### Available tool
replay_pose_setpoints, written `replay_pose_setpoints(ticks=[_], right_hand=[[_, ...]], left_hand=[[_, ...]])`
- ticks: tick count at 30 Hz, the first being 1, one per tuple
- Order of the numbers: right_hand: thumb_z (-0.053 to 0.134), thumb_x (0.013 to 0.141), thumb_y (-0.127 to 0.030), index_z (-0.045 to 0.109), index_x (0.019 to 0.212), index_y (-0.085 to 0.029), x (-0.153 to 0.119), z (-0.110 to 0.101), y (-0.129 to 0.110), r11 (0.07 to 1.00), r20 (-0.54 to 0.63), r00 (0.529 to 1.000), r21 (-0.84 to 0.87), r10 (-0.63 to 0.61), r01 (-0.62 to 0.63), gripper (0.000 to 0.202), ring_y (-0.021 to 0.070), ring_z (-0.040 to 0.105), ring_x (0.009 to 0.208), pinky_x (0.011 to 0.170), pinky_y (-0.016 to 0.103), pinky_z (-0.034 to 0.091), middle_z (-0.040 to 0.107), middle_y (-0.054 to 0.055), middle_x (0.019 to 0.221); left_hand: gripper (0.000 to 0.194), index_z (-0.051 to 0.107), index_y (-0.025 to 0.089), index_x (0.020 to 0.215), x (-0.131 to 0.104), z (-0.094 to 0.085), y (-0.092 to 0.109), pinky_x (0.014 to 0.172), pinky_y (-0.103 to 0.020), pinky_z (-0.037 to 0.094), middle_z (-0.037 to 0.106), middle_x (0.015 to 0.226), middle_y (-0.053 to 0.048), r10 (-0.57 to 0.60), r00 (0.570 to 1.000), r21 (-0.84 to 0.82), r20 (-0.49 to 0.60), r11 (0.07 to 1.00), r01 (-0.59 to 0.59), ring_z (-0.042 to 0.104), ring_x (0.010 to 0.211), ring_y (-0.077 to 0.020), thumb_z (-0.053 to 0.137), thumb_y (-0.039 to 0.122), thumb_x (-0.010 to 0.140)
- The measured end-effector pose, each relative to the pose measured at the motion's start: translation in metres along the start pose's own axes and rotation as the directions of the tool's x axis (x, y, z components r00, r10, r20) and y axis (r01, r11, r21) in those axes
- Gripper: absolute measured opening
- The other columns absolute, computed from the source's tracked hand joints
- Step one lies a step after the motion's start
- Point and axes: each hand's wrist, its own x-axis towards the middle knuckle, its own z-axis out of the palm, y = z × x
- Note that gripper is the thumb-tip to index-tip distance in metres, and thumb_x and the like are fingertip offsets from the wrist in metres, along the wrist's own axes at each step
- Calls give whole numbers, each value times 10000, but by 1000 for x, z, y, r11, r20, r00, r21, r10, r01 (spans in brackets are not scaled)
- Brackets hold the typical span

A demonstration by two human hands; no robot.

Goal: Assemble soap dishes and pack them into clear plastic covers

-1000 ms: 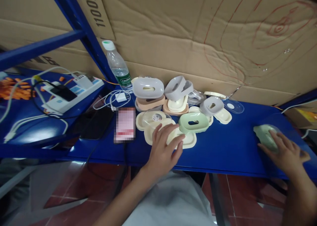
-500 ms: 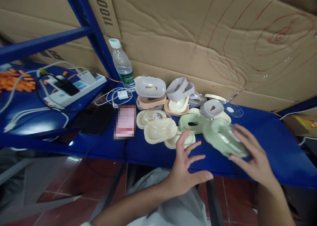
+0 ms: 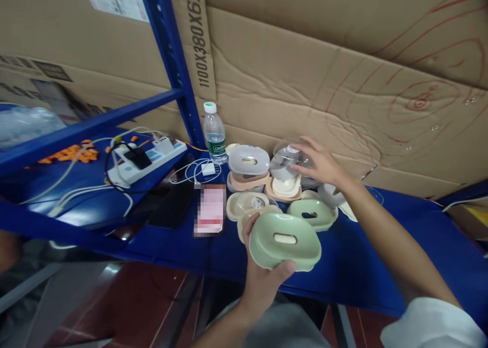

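Observation:
My left hand is wrapped round a pale green soap dish, thumb on its near rim, tilted so that the slotted inside faces me. Farther back, my right hand pinches a clear plastic lid above the grey soap dish in the pile. A second green soap dish lies just behind the held one. Cream soap dish parts sit to its left, partly hidden by my left hand and the held dish. A grey dish rests on a peach one.
A water bottle stands against the cardboard. Left of the pile are a phone with a blurred screen, a white charger and a power strip with cables. Orange pieces lie beyond, past a blue frame post.
The green soap dish has passed from my right hand to my left, which was open. My right hand has moved back and left with the clear lid. The camera view has shifted.

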Motion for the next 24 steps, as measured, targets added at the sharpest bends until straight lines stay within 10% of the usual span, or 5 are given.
replay_pose_setpoints(ticks=[6, 10, 14, 17, 24], right_hand=[[735, 910, -629, 542, 1553, -413, 20, 11, 9, 998, 39, 999, -52, 35, -33, 705, 376, 389, 1585, 1279, 703, 334, 404, 5, 1725], [494, 1076, -555, 447, 1583, -541, -33, -9, -44, 995, -6, 998, 75, -64, 65, 510, 235, 434, 1562, 1316, 577, 365, 442, -99, 1687], [723, 942, -639, 441, 1643, -409, -91, -19, -108, 939, 229, 928, 249, -294, 236, 790, 311, 482, 1538, 1259, 519, 446, 519, 38, 1658], [747, 973, -502, 499, 1614, -376, -114, -14, -131, 920, 190, 928, 298, -320, 256, 699, 304, 550, 1480, 1250, 539, 440, 642, 71, 1539], [691, 1022, -348, 740, 1361, -337, -141, -12, -100, 854, -66, 997, 516, -31, 61, 342, 272, 740, 1217, 1068, 463, 598, 788, 53, 1298]], left_hand=[[976, 345, 307, 1558, 11, -2, 3, 1078, -435, 586, 620, 1459, -138, 120, 991, 47, -59, 992, -117, 702, 1283, -303, 904, 563, 799], [953, 327, 326, 1541, 17, -4, 5, 1048, -419, 597, 652, 1420, -117, 126, 988, 110, -89, 987, -116, 725, 1238, -286, 893, 570, 814], [1027, 307, 324, 1561, 19, -5, 1, 1026, -421, 606, 646, 1426, -129, 95, 993, 120, -70, 989, -86, 713, 1254, -304, 840, 732, 785], [1124, 309, 302, 1575, 20, -3, -2, 1018, -445, 615, 622, 1440, -152, 116, 991, 147, -62, 983, -106, 711, 1243, -325, 783, 860, 723], [1008, 365, 302, 1588, 26, 8, 3, 1059, -436, 602, 575, 1531, -153, 79, 994, 145, 80, 985, -90, 678, 1318, -327, 865, 672, 794]])
